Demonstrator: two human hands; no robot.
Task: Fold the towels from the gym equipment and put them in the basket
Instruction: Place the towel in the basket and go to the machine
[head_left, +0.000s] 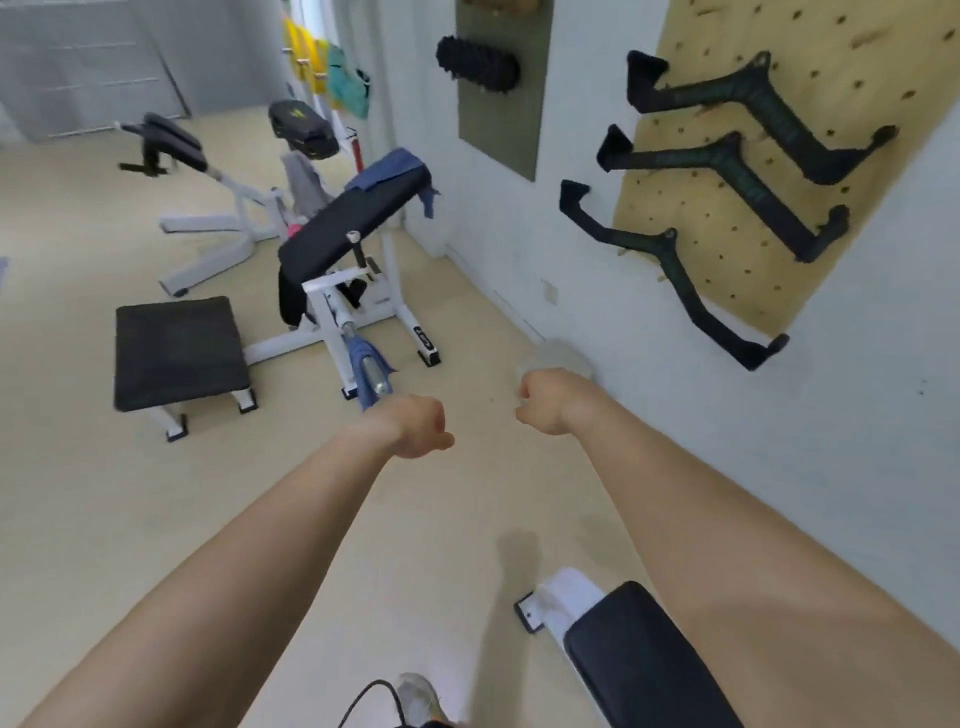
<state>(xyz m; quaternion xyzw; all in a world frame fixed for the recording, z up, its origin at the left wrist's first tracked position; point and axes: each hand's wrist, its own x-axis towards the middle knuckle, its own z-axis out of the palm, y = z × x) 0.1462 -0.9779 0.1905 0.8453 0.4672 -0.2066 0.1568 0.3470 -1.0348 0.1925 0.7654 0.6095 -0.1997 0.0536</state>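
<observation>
open floor (467, 322) between left hand (421, 426), right hand (543, 402) and blue towel (389, 169)

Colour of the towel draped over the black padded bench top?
Blue cloth towel; clearest in head view.

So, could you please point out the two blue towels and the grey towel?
Upper blue towel (387, 167): head view, its flat top.
Lower blue towel (356, 358): head view, its upper wrapped part.
Grey towel (304, 187): head view, its hanging middle.
</observation>
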